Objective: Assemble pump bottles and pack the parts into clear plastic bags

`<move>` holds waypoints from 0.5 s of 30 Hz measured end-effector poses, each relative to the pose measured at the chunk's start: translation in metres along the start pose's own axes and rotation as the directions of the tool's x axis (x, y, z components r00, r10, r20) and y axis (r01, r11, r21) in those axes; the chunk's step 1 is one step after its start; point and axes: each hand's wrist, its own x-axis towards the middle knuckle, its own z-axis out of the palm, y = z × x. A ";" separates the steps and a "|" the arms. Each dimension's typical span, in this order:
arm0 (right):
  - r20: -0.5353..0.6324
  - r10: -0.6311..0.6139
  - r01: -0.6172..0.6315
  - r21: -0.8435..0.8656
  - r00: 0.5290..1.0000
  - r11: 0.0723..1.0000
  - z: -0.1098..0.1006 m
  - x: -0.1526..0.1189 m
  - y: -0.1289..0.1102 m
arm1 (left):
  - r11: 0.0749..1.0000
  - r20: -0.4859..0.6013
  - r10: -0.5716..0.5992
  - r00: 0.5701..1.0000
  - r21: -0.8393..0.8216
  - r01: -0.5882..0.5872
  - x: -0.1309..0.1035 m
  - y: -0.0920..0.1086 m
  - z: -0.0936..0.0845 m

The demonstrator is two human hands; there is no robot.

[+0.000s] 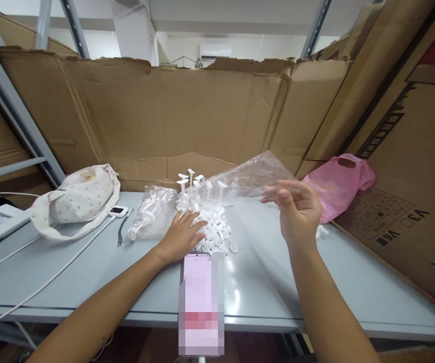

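Observation:
My left hand [185, 233] lies palm down with fingers spread over the left side of a heap of small white caps [213, 236]. Several white T-shaped pump heads [191, 176] stick up at the back of the heap. A clear plastic bag [257, 171] stretches from behind the heap towards the right; its near edge is pinched by my right hand [296, 204], which is raised above the table. Left of the heap rests another clear bag [149, 212] with a white pump-topped piece inside.
A phone [198, 292] stands at the table's front edge. At left are a patterned cloth bag [81, 201], a small white device [119, 211], cables and a power strip [3, 229]. A pink plastic bag [338, 186] leans near cardboard [410, 176] at right.

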 end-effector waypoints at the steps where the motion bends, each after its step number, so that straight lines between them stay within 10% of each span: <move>1: -0.025 0.014 -0.014 0.014 1.000 1.000 -0.001 0.000 -0.001 | 0.999 -0.018 -0.012 1.000 -0.038 0.012 0.000 0.001 -0.001; 8: -0.177 0.173 -0.138 0.193 0.969 0.971 -0.014 0.007 0.002 | 0.766 -0.153 -0.312 0.938 -0.624 0.153 -0.002 0.005 -0.018; 15: -0.116 0.370 -0.347 0.179 0.922 0.921 0.001 -0.004 0.020 | 0.314 0.090 -0.132 0.987 -0.941 0.127 -0.012 0.009 -0.034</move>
